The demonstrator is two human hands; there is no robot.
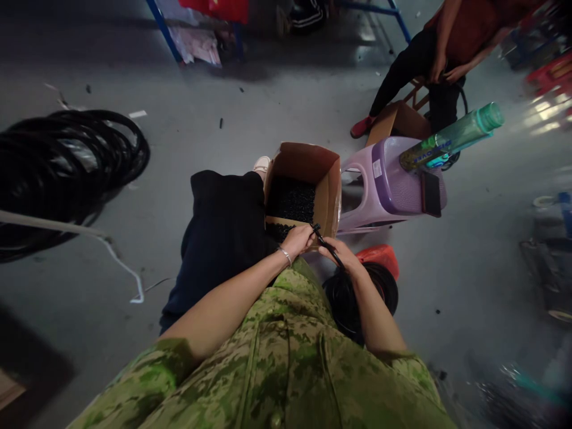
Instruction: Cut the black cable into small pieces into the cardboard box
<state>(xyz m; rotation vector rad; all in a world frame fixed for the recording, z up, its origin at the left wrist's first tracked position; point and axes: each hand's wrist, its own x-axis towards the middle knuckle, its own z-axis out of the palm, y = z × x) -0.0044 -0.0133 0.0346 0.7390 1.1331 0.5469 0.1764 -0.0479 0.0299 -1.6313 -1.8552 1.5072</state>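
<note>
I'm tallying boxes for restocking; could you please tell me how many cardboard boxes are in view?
2: an open brown cardboard box of small black parts by the hands, and another brown cardboard box behind the purple plastic stool. Others may be hidden.

A purple plastic stool [393, 185] carrying a green bottle [451, 142] stands beside a seated co-worker [447, 42]; coiled black hose [67, 173] lies on the concrete floor [201, 113].

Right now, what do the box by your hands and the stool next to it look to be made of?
The box looks like plain brown corrugated cardboard: matte, with folded flaps and thin walls. The stool looks like moulded plastic: lilac, smooth, with a soft sheen and rounded edges. Both hands, left hand and right hand, pinch a thin black cable, seemingly rubber-sheathed.
</note>
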